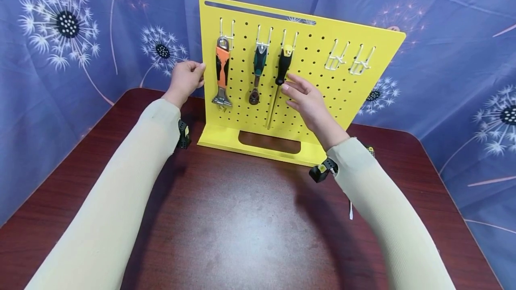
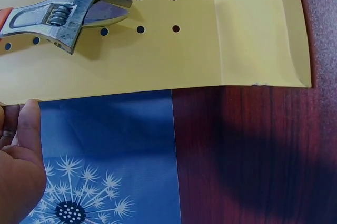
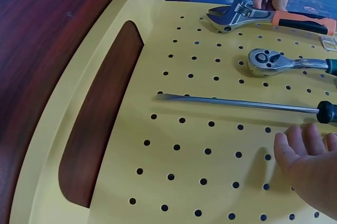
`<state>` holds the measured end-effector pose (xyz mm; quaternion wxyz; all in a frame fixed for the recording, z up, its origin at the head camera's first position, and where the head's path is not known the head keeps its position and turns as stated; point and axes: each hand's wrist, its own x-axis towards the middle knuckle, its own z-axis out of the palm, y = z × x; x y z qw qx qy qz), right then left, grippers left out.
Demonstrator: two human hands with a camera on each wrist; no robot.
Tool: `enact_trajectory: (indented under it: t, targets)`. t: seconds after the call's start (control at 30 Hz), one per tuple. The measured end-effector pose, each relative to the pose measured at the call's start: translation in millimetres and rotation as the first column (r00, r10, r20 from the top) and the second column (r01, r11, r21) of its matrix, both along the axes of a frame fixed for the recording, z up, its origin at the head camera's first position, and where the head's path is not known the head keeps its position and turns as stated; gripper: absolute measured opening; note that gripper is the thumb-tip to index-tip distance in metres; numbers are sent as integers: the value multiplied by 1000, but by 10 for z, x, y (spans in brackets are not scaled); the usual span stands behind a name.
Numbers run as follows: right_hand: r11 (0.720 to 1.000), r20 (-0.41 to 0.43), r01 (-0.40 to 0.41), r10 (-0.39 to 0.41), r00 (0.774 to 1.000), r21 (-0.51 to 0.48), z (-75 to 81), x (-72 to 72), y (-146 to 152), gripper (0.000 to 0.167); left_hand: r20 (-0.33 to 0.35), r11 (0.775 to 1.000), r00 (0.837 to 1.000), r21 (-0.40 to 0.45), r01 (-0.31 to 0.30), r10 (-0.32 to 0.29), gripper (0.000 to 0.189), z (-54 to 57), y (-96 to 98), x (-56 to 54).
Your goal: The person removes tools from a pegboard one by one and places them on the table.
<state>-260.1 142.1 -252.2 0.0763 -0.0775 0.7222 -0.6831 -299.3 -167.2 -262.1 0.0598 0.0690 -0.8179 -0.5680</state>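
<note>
- The screwdriver (image 1: 284,64) hangs just beside the right hand (image 1: 308,100), whose loosely spread fingers hold nothing; a careless brush could unhook it.
- The left hand (image 1: 185,77) pinches the pegboard (image 1: 316,30) edge; tugging might shake loose the wrench (image 1: 222,68) near that grip.

Pegboard (image 1: 314,68) upright on table (image 1: 242,218), curtain (image 1: 137,3) behind. Hanging left to right: wrench (image 1: 222,66), ratchet (image 1: 259,64), screwdriver (image 1: 284,64), two hooks (image 1: 357,65). Left hand (image 1: 185,79) at board's left edge; right hand (image 1: 309,104) just right of screwdriver. Blade tip (image 1: 350,213) beside right sleeve (image 1: 379,196).
</note>
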Motion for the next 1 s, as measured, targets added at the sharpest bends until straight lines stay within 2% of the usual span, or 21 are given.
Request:
enact_trajectory:
  t: [0.27, 0.63, 1.0]
  targets:
    - [1000, -10, 6, -6, 1000, -22, 19, -70, -96, 60, -22, 1000, 1000, 14, 5, -5, 38, -22, -23, -13]
    - [994, -16, 94, -95, 995, -54, -13, -129, -222, 53, -14, 1000, 1000, -7, 4, -4, 40, -15, -21, -4]
    - [987, -58, 145, -149, 987, -75, -50, -38, -242, 44, -20, 1000, 1000, -18, 4, -4, 41, 5, 9, 19]
